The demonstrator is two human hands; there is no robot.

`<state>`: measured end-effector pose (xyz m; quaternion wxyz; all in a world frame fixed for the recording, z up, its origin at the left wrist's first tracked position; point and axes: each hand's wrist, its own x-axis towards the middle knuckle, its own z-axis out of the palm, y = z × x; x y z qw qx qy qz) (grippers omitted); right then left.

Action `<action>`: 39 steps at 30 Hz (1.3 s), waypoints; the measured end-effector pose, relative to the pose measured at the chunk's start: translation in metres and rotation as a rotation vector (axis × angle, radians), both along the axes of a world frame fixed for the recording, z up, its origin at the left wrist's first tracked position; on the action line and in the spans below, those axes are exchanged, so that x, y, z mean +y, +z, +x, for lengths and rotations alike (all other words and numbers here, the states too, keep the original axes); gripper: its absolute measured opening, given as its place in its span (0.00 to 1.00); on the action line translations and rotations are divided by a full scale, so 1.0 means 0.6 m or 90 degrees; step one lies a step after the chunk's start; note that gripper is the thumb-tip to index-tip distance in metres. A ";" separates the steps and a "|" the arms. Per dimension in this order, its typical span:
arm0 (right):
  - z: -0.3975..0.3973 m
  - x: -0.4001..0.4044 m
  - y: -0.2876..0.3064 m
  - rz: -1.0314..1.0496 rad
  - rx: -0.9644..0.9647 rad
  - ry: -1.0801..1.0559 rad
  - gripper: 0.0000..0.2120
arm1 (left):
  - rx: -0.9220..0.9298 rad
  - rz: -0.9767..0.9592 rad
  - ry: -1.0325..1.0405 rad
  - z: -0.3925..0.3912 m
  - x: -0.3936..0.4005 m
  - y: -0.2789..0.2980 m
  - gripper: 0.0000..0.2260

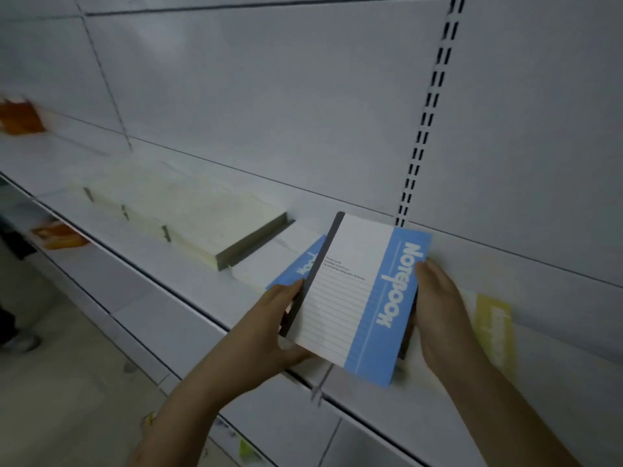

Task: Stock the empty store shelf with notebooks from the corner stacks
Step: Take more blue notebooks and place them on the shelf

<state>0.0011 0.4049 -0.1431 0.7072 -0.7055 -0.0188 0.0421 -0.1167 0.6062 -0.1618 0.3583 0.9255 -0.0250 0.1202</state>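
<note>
I hold a white and blue notebook (357, 298) with "Notebook" on its blue band, tilted over the white shelf (161, 264). My left hand (269, 328) grips its dark spine edge on the left. My right hand (441, 308) grips the blue edge on the right. More notebooks seem to sit under the top one in my grasp. Just behind it lies another blue and white notebook (300, 261) flat on the shelf. Left of that, a row of pale stacked notebooks (202, 217) lies along the shelf.
A yellow notebook (494, 328) lies on the shelf at the right, blurred. Orange items (20, 117) sit far left on the shelf, with another orange item (59, 235) on a lower level. A slotted upright (428, 112) runs up the back panel. A person's shoe (20, 342) shows on the floor at left.
</note>
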 end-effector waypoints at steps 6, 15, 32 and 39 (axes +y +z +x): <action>0.049 0.141 0.029 -0.038 0.006 0.018 0.13 | 0.021 0.086 0.014 0.047 0.144 0.025 0.46; 0.099 0.214 0.028 -0.068 0.184 0.147 0.25 | 0.228 0.394 0.039 0.144 0.257 0.031 0.45; 0.097 0.212 0.029 0.146 0.368 0.235 0.24 | 0.231 0.380 0.057 0.171 0.215 0.014 0.42; 0.095 0.212 0.028 0.196 0.361 0.224 0.18 | 0.264 0.308 0.032 0.183 0.222 0.022 0.44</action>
